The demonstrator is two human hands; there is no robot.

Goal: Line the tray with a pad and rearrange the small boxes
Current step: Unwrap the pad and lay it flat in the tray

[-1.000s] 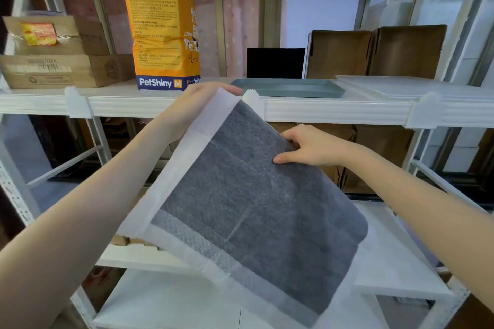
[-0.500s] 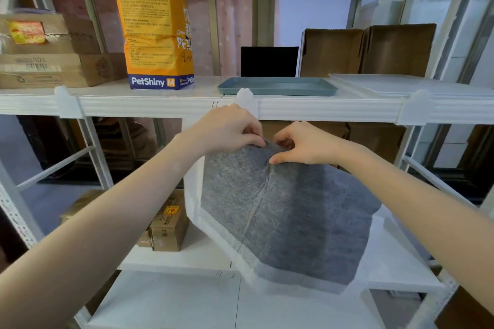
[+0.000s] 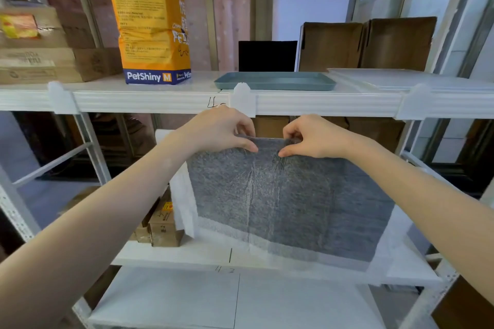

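Observation:
A grey pad (image 3: 288, 200) with white borders hangs in front of me, below the upper shelf. My left hand (image 3: 222, 131) and my right hand (image 3: 310, 136) pinch its top edge close together, fingers shut on the pad. The blue-grey tray (image 3: 275, 81) lies on the upper shelf, just above and behind my hands, with nothing in it that I can see. Small brown boxes (image 3: 160, 224) stand on the lower shelf at the left, partly hidden behind the pad.
An orange PetShiny bag (image 3: 152, 19) stands left of the tray. Stacked cardboard boxes (image 3: 48, 59) fill the far left. Open brown cartons (image 3: 369, 43) and a black box (image 3: 267, 55) stand behind the tray. White flat panels (image 3: 406, 79) lie at right. The shelf's front rail (image 3: 160, 101) runs across.
My left hand came down from the shelf edge to the pad's top edge beside my right hand. The pad swung from a tilt to hanging nearly flat and facing me.

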